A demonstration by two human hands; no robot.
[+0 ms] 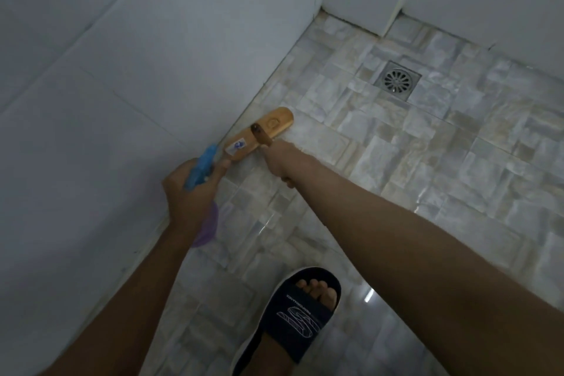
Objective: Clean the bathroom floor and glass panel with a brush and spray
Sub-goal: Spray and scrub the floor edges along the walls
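Observation:
A wooden floor brush [262, 134] with a sticker on its back lies bristles-down on the tiled floor [427, 168], right against the foot of the left wall. My right hand [282, 162] is closed around its handle just behind the head. My left hand [190, 189] grips a spray bottle [203, 169] with a blue trigger head and a purple body, its nozzle pointing at the brush and the wall's base. The bottle's body is mostly hidden under my hand.
A round metal drain [397, 80] sits in the floor toward the far corner. White walls [122, 85] close in on the left and back. My foot in a dark slipper [300, 311] stands on the wet, glossy tiles near the bottom.

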